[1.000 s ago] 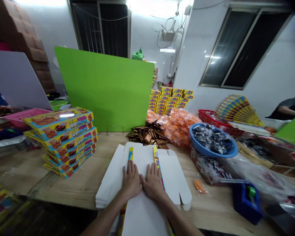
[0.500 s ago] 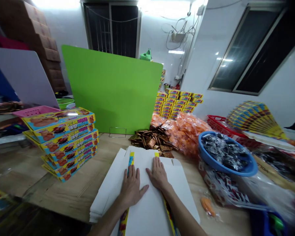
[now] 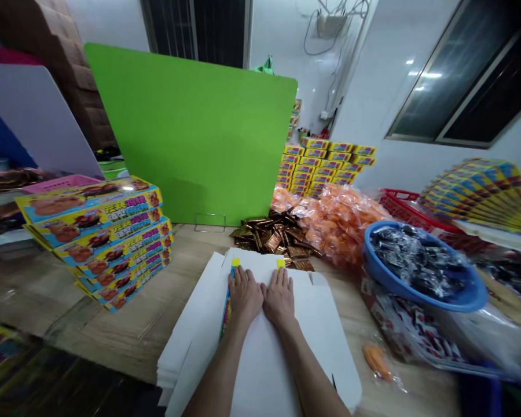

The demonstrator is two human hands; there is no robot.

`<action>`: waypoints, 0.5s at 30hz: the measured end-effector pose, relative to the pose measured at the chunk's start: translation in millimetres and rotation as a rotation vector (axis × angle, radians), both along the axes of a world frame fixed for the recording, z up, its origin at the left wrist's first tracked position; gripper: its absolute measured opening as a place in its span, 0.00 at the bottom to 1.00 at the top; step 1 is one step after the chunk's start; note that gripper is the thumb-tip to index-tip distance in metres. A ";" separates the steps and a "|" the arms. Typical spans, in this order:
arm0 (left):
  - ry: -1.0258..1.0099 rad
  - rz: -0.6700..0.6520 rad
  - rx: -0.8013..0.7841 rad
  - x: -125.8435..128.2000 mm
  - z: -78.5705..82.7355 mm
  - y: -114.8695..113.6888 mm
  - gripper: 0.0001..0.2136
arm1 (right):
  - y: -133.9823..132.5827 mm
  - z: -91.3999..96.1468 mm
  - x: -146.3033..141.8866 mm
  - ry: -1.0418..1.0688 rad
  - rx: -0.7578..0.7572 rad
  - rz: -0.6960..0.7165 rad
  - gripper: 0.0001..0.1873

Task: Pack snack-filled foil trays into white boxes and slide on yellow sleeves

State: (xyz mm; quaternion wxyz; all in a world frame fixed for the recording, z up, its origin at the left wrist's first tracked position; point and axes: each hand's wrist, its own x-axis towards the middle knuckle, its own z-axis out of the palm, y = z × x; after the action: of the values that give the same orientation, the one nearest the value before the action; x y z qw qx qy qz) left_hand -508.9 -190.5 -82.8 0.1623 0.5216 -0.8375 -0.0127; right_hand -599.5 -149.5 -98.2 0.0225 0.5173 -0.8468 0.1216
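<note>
Carton blank [image 3: 261, 370], plain white side up, is lying in the head view atop other white blanks [image 3: 168, 375] along the near edge of the wooden table [image 3: 132, 339]. Its middle panel's long axis is running away from you, toward the far side where the green panel [image 3: 200, 139] is standing; its near end is passing out of view. You are resting both palms on it, so it is lying directly beneath your fingers. Your left hand [image 3: 245, 295] is bearing on the left printed strip [image 3: 226, 313], your right hand [image 3: 279, 298] is lying just short of the right yellow tab [image 3: 281, 263], and neither is nearer. Your fingers are stretching out flat, gripping nothing, with thumbs meeting or almost meeting.
</note>
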 end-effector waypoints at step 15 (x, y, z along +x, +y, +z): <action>0.268 0.085 0.175 18.5 8.1 -41.0 0.30 | -9.1 3.1 -49.0 -0.410 -0.425 -0.082 0.30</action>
State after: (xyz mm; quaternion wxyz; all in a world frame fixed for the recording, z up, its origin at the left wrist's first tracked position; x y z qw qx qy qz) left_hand -490.4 -231.5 -74.7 0.2267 0.5626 -0.7811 -0.1481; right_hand -648.5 -158.6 -95.2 -0.0365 0.4308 -0.8096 0.3971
